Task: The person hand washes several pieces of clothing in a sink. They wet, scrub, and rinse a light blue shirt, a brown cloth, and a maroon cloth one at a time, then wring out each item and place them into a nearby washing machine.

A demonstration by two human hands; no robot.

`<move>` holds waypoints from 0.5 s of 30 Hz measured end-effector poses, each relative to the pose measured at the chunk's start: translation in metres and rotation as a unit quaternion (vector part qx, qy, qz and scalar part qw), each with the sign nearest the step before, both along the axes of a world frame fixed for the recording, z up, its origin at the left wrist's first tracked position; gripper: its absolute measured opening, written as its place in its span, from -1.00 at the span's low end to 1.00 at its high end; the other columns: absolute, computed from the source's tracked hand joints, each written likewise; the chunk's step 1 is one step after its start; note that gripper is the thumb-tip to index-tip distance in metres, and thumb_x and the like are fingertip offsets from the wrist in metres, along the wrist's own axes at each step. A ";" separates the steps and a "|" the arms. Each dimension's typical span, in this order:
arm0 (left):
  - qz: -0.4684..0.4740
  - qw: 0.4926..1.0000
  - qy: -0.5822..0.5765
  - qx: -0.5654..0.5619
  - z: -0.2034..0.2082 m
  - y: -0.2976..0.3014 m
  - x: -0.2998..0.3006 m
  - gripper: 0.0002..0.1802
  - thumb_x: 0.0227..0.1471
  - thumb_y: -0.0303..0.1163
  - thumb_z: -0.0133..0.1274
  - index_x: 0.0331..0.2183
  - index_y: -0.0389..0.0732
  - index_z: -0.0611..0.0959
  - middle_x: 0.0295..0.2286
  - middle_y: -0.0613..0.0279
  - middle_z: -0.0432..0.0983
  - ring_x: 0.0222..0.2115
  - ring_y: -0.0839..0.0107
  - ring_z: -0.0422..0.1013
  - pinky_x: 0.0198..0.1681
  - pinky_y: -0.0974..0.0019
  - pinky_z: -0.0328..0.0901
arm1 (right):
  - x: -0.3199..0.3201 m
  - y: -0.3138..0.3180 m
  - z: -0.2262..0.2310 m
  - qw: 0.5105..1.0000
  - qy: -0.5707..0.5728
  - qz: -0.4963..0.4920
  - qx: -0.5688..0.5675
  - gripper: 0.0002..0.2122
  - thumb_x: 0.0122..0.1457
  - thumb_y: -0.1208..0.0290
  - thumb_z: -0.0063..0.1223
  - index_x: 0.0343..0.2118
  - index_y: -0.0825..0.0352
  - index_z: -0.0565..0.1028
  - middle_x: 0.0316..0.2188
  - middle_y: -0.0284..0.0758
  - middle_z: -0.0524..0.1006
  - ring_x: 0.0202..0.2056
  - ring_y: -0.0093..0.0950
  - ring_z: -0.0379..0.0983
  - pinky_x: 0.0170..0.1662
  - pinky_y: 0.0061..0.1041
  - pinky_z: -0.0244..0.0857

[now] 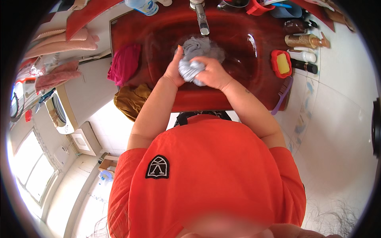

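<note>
A wet, bunched grey cloth (191, 70) is between my hands over the dark red sink (242, 79). My right hand (215, 74) is closed round its right side, with the fingers curled into the folds. On the left side, my left hand (174, 69) grips the same cloth, thumb pointing up and most fingers hidden behind the fabric. More of the grey fabric spreads below the metal faucet (201, 22), reaching down into the basin.
Left of the basin, a magenta cloth (126, 63) and a brown cloth (133, 101) hang over the counter edge. At the right lie a yellow soap bar (283, 63) in a red dish, a purple comb (282, 95) and several bottles. A blue-labelled bottle (143, 6) stands behind.
</note>
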State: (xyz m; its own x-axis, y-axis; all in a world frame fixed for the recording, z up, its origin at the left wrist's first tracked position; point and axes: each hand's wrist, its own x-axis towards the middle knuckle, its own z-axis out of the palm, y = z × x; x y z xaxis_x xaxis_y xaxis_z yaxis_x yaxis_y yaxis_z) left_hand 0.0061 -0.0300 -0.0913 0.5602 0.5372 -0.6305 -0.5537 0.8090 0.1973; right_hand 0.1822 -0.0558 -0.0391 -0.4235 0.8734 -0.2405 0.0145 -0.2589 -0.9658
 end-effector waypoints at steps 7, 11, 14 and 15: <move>-0.057 0.978 0.197 0.047 0.044 -0.002 0.004 -0.60 0.26 -0.31 -0.23 0.06 -0.27 0.43 -0.09 0.03 0.51 -0.12 0.20 0.48 -0.01 0.09 0.40 | 0.007 0.002 0.051 0.990 0.100 -0.046 -0.084 -0.73 0.02 0.55 0.16 -0.16 0.35 0.53 -0.23 -0.37 0.57 -0.20 -0.53 0.49 -0.08 -0.50 0.38; 0.029 0.987 0.155 0.044 0.054 -0.015 0.015 -0.59 0.19 -0.44 -0.16 0.06 -0.33 0.43 -0.10 0.02 0.51 -0.14 0.18 0.50 -0.07 0.14 0.42 | 0.047 0.011 -0.013 0.919 0.197 -0.316 -0.132 -0.73 0.18 0.45 -0.02 -0.09 0.45 0.47 -0.19 -0.26 0.56 -0.17 -0.44 0.52 -0.06 -0.45 0.39; 0.023 0.992 0.082 0.093 0.052 -0.023 0.016 -0.61 0.11 -0.54 -0.07 0.01 -0.32 0.48 -0.14 0.05 0.54 -0.17 0.21 0.52 -0.08 0.16 0.43 | 0.032 -0.011 -0.053 0.889 0.188 -0.375 -0.182 -0.66 0.16 0.43 0.00 0.00 0.41 0.43 -0.12 -0.27 0.54 -0.07 -0.42 0.47 0.00 -0.40 0.36; 0.008 0.993 0.051 0.102 0.058 -0.026 0.018 -0.61 0.09 -0.54 -0.06 0.00 -0.35 0.49 -0.14 0.05 0.54 -0.17 0.22 0.52 -0.08 0.17 0.42 | 0.023 -0.015 -0.044 0.875 0.218 -0.375 -0.213 -0.61 0.20 0.31 0.03 0.06 0.34 0.41 -0.02 -0.29 0.51 0.02 -0.39 0.43 0.07 -0.38 0.32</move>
